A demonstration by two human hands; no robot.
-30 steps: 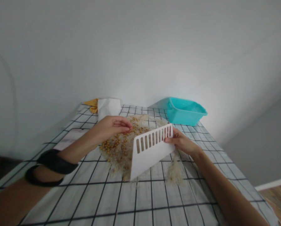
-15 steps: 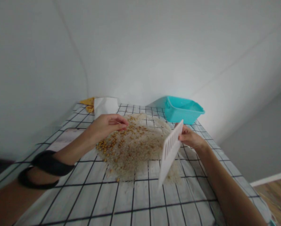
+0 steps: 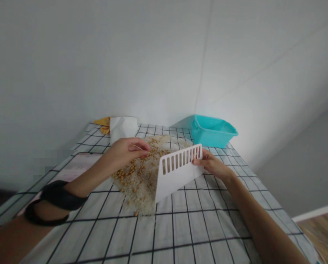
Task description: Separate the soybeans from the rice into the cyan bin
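Rice grains mixed with yellow beans (image 3: 138, 179) lie spread over the checked cloth. My left hand (image 3: 131, 148) hovers over the far left part of this spread, thumb and fingertips pinched together; whatever they may hold is too small to see. A black band circles that wrist. My right hand (image 3: 210, 163) grips the right end of a white slotted plastic board (image 3: 175, 179) between thumb and fingers. The board stands on edge, its row of slots at the top and its lower edge at the cloth. It hides the right part of the rice and beans.
A turquoise plastic basin (image 3: 213, 135) stands at the back right against the wall. At the back left are a white bag or sheet (image 3: 122, 126) and a yellow cloth-like item (image 3: 105, 124). A flat pinkish phone-like object (image 3: 78, 167) lies beneath my left forearm.
My right hand has turned the white board from nearly end-on to broadside and moved it left and down against the rice. My left hand has barely moved.
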